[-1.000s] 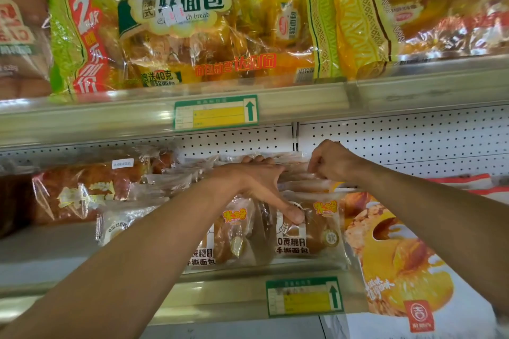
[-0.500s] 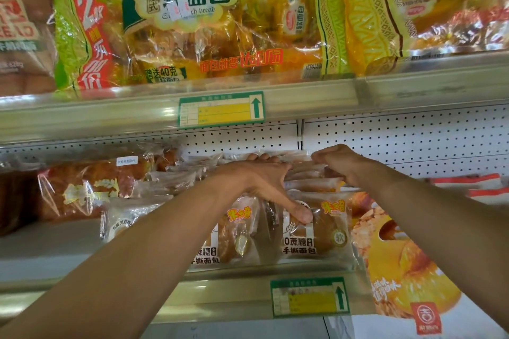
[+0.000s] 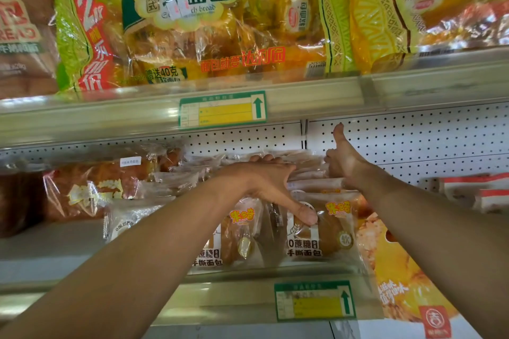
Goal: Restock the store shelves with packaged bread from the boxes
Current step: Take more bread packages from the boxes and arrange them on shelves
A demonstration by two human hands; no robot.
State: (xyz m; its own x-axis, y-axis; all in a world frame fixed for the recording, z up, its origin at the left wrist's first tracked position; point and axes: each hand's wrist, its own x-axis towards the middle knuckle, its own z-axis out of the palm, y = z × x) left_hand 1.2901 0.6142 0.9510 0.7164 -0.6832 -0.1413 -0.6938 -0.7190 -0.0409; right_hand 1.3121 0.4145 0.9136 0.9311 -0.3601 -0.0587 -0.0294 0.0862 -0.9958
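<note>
Left hand had its grip on the stack of bread packs, fingers curled over the top and thumb pressed on the front face of the front pack. Packs stood on the middle shelf, roughly centre, w/ a price tag on the shelf lip just below.

Going L to R: a brown loaf in clear wrap sat at the far left of that shelf, then a pale pack lying beside the left forearm, then the held stack. Right hand came next, at the stack's upper right corner, thumb stuck straight up in front of the pegboard back wall; fingers were hidden behind the packs, so can't tell if it gripped anything. A yellow-orange bag hung off the shelf edge further right.

Handling, as a guess: packs look light, soft, squashy, in slick film that slides easily. Best taken by the sides or top seam w/ a flat, gentle hold, not squeezed mid-loaf. Upper shelf w/ big yellow bread bags looked full.
</note>
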